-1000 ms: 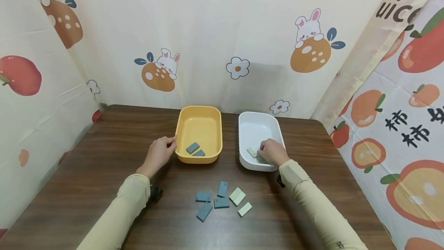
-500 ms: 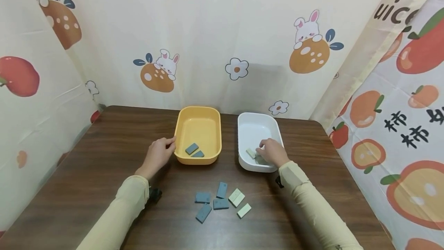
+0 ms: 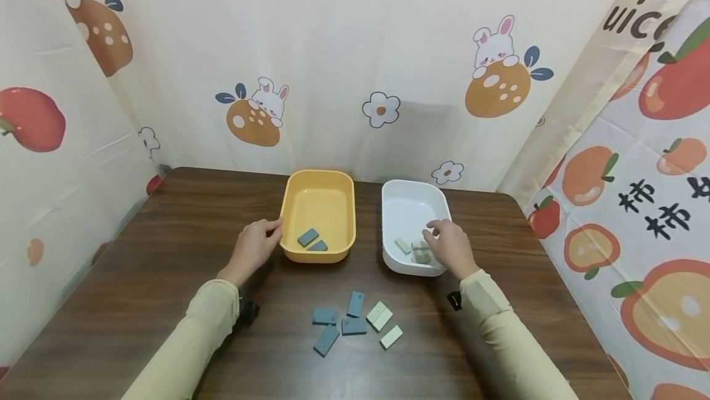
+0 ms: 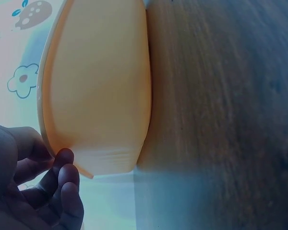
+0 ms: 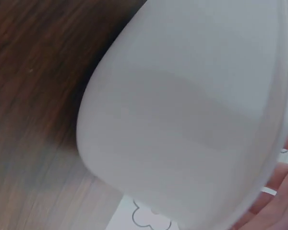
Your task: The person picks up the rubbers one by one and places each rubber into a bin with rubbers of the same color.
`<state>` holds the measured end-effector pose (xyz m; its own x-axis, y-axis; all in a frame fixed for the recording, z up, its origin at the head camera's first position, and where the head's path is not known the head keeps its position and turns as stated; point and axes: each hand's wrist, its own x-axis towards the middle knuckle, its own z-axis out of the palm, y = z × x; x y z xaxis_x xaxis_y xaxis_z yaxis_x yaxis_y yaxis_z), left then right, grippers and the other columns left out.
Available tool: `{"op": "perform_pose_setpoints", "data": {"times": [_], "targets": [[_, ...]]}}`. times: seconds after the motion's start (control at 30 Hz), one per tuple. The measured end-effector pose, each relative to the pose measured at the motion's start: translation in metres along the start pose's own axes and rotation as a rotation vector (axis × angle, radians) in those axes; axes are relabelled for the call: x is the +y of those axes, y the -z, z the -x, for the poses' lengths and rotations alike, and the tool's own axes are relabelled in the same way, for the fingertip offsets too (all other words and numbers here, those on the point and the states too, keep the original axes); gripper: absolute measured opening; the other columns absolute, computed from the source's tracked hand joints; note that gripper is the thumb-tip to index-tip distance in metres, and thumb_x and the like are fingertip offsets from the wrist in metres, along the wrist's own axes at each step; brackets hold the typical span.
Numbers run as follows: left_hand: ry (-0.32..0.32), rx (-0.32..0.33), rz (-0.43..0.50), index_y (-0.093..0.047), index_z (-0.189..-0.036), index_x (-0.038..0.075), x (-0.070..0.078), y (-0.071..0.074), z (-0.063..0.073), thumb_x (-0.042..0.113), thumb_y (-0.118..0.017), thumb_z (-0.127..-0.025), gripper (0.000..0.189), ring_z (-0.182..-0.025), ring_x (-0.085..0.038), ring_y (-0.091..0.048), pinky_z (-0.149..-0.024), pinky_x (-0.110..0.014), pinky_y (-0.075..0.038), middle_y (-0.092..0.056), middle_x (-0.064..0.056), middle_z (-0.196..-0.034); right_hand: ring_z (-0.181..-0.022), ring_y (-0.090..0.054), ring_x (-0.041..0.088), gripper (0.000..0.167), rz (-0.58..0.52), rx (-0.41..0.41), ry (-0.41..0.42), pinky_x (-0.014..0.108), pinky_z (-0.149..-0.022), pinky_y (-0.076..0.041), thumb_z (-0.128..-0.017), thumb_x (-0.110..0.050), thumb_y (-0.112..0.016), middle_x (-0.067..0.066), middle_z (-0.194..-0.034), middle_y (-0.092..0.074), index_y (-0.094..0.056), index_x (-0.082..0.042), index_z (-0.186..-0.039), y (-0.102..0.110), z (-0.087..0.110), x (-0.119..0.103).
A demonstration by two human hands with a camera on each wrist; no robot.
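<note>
At the left rim of a yellow plastic bin (image 3: 322,206), my left hand (image 3: 252,252) pinches the edge between thumb and fingers; the left wrist view shows this grip on the bin's rim (image 4: 47,86). Two blue-grey rectangular blocks (image 3: 307,237) lie inside that bin near its front. My right hand (image 3: 452,247) hovers over the right side of a white bin (image 3: 407,206), fingers loosely bent, thumb and forefinger apart with nothing between them. Under it, several pale green blocks (image 3: 421,257) lie in the bin. In the right wrist view, the white bin's outer wall (image 5: 182,110) hides most of the hand.
In front of the bins, several blue-grey blocks (image 3: 325,316) lie loose on the dark wooden table (image 3: 249,363). Beside them are a few pale green blocks (image 3: 379,315). A printed curtain (image 3: 333,48) hangs behind the table's back edge.
My right hand has drawn back to the right inside the white bin and its thumb and forefinger have parted, uncovering more green blocks. The left hand stays on the yellow rim.
</note>
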<state>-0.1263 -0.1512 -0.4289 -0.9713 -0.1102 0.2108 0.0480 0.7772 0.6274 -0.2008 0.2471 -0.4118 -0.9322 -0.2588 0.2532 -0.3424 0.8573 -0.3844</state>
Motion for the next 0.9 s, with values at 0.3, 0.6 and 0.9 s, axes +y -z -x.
{"op": "perform_pose_setpoints", "data": {"times": [0.3, 0.6, 0.9], "targets": [[0.015, -0.012, -0.003, -0.062, -0.127, 0.002, 0.000, -0.002, 0.001, 0.014, -0.058, -0.093, 0.036, -0.058, -0.019, -0.042, -0.055, -0.029, -0.036, -0.065, -0.017, -0.084, -0.081, -0.060, 0.035, 0.029, -0.022, 0.099, -0.096, 0.048, -0.072, -0.047, -0.091, -0.017, -0.061, 0.022, -0.089, -0.066, -0.069, 0.005, -0.107, 0.007, 0.012, 0.016], [0.004, -0.001, -0.019, -0.063, -0.127, 0.002, -0.001, -0.004, -0.001, 0.014, -0.058, -0.093, 0.036, -0.058, -0.020, -0.041, -0.056, -0.029, -0.036, -0.065, -0.015, -0.084, -0.079, -0.059, 0.030, 0.031, -0.102, 0.107, -0.188, 0.038, -0.068, -0.046, -0.093, -0.016, -0.059, 0.021, -0.091, -0.064, -0.066, 0.007, -0.111, 0.013, 0.022, 0.032], [-0.006, 0.011, -0.009, -0.063, -0.126, 0.002, -0.002, -0.002, -0.002, 0.013, -0.058, -0.093, 0.036, -0.057, -0.019, -0.041, -0.055, -0.029, -0.036, -0.063, -0.014, -0.079, -0.081, -0.061, 0.029, 0.032, -0.146, 0.045, -0.257, 0.031, -0.066, -0.045, -0.095, -0.018, -0.057, 0.022, -0.095, -0.068, -0.067, 0.008, -0.110, 0.016, 0.027, 0.040]]}}
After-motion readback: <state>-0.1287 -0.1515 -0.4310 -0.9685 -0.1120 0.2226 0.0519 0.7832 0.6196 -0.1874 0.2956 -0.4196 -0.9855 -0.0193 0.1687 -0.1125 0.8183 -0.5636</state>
